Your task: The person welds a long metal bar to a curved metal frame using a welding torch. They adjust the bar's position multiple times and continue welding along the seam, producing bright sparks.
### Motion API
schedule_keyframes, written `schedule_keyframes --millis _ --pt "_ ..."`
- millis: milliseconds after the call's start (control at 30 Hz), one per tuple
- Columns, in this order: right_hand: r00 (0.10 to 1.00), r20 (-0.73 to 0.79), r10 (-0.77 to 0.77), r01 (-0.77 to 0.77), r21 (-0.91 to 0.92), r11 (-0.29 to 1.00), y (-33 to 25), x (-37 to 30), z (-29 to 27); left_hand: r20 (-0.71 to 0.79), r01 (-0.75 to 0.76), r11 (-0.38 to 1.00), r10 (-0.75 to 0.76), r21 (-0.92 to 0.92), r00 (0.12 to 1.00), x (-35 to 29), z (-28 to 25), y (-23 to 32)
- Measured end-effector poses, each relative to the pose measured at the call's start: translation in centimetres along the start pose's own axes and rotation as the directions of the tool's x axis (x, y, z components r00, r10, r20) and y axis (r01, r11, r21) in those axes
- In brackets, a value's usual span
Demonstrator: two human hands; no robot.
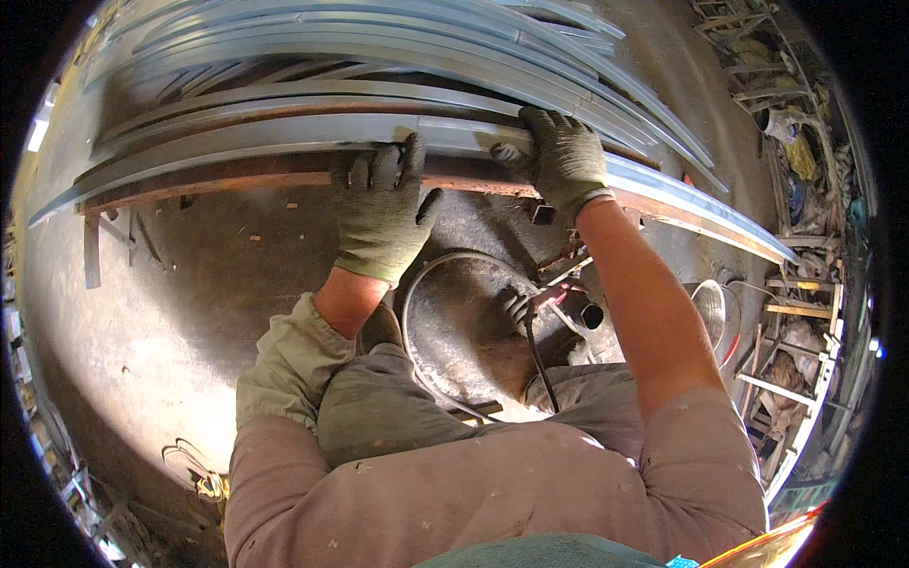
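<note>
Where gloved hands reach, metal bar, crosswise beneath

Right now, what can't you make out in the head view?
All in the head view:
- Left hand: palm-side contact with the grey metal strip, hidden by the hand's own back.
- Right hand: gripping or just resting, hidden by its back.
- Topmost metal lengths: cut off by the top edge.
- Yellow tangle, lower left: too small to identify.
</note>
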State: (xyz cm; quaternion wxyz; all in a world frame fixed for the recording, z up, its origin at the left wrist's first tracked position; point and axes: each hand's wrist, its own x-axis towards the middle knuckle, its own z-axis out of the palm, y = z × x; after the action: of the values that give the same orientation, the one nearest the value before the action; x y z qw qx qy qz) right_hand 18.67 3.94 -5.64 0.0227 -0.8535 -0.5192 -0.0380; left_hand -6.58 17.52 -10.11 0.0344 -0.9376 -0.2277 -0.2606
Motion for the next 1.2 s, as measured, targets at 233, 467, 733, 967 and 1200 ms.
schedule_keyframes --millis 233,467,733,967,1200 --pt "0.987 0.155 0.037 -0.040 0.017 0.999 -0.5 0.6 -1.1 -0.002 0.008 0.999 -0.008 0.039 1.000 0.3 0.3 -0.2" --pt "0.932 -0.132 -0.337 0.349 0.080 0.934 -4.6 0.2 -1.6 0.096 0.040 0.999 -0.036 -0.036 0.995 0.9 0.0 -0.2" --pt "0.908 0.060 -0.415 0.406 0.121 0.906 -7.2 1.8 -3.8 0.161 0.051 0.997 -0.040 -0.062 0.986 0.8 -0.2 -0.2" --pt "0.883 -0.011 -0.469 0.468 0.065 0.881 -7.3 2.7 -3.4 0.200 0.039 0.995 -0.021 -0.087 0.980 1.1 -0.7 -0.3" --pt "0.880 0.055 -0.471 0.464 0.102 0.880 -6.2 3.2 -4.3 0.192 0.030 0.999 -0.022 -0.041 0.981 1.0 0.0 -0.2"
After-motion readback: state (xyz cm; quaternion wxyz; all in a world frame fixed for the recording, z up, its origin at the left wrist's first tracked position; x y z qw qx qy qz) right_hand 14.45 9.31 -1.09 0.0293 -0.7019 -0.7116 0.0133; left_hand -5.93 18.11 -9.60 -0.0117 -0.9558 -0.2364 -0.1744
